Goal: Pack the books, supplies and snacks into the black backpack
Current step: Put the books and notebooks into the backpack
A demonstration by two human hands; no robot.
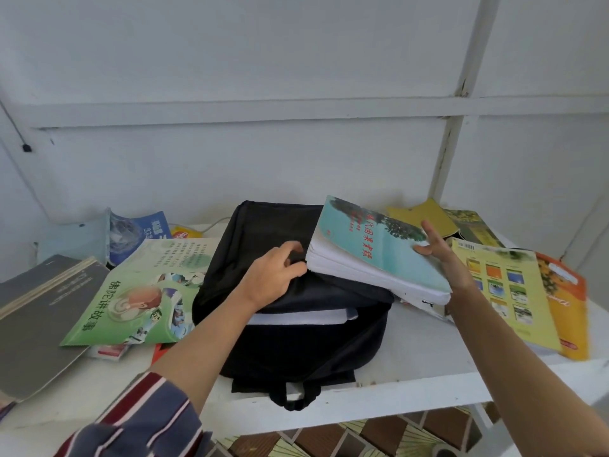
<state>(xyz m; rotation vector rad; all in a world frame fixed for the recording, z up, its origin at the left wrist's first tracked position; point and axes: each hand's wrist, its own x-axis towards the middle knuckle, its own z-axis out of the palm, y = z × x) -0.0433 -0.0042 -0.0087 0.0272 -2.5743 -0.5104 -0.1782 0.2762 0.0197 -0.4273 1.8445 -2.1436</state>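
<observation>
The black backpack point(290, 341) lies flat in the middle of the white table point(412, 367), its opening facing me with a white book edge point(296, 316) showing inside. My left hand point(273, 275) grips the upper flap of the backpack. My right hand point(445, 258) holds a thick light-blue book point(372, 255) by its right edge, thumb on the cover, tilted above the backpack's right side. A green picture book point(138, 291) lies left of the backpack, and a yellow book point(507, 291) lies under my right wrist.
A grey book point(36, 318) sits at the far left and a blue packet point(138, 234) at the back left. An orange book point(566, 305) and more yellow books point(425, 216) lie at the right. The white wall stands close behind; the table's front edge is near me.
</observation>
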